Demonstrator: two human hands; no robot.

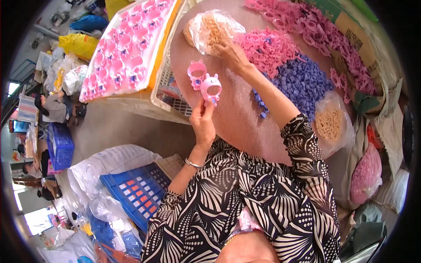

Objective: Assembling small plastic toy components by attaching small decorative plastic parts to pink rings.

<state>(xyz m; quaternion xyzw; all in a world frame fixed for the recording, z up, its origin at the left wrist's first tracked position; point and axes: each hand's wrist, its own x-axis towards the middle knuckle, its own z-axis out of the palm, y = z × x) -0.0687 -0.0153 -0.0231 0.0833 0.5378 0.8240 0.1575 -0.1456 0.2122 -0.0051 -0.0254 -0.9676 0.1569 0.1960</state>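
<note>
I see bare table (pixel 237 109) open between left hand (pixel 204 123) and blue heap (pixel 302 83); the crate (pixel 140 105) bars the left side.

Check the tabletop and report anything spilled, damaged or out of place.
A few small blue plastic pieces straggle from the left edge of the blue heap, and blue bits sit among the pink parts, where their colour looks odd. The pink animal-shaped frame in the left fingers shows no visible damage.

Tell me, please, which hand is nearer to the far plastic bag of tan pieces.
Right: the right hand is at that bag, by the tan pieces; the left hand is farther off, closer to the body, holding a pink animal-shaped piece.
</note>
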